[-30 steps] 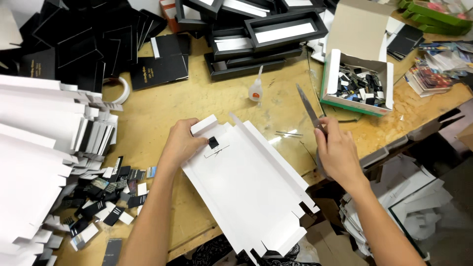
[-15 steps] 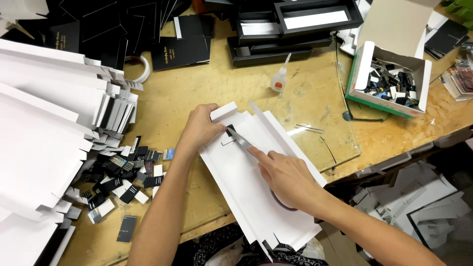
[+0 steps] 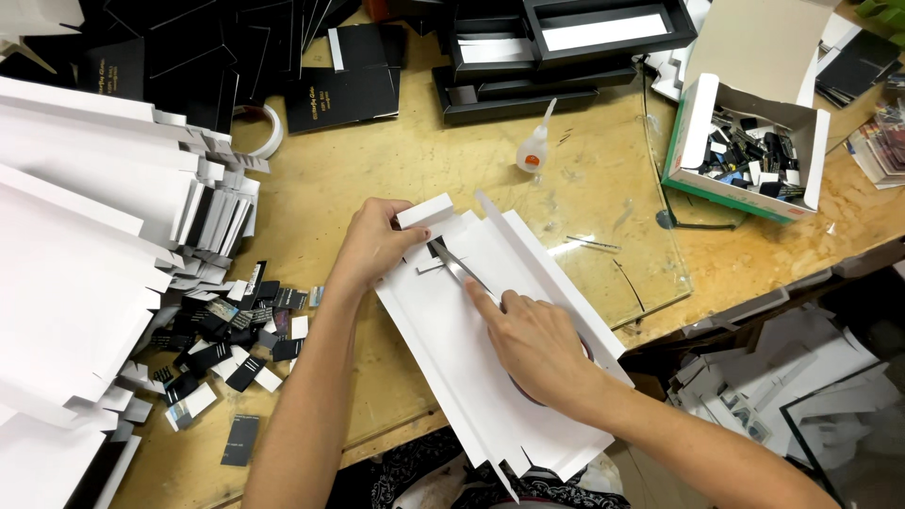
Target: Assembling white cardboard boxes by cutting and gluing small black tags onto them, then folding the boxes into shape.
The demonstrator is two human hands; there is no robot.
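A flat white die-cut cardboard box blank [image 3: 490, 377] lies on the wooden table in front of me. My left hand [image 3: 375, 247] pinches its top flap [image 3: 426, 211] at the far left corner. My right hand [image 3: 533, 341] holds a pair of scissors [image 3: 452, 266], forefinger stretched along the metal blades, whose tip rests on the blank just under the flap beside my left thumb. The scissors' dark handle loop shows under my right palm.
Stacks of white folded blanks [image 3: 85, 236] fill the left. Small black and white pieces [image 3: 222, 339] litter the table beside them. Black box trays [image 3: 566, 38] stand at the back, a glue bottle [image 3: 534, 149] near them, an open carton of small parts [image 3: 749, 151] right, a glass sheet [image 3: 622, 254].
My right hand swung the scissors from the table's right side onto the blank, then slid slightly nearer the flap. My left hand kept its hold on the flap.
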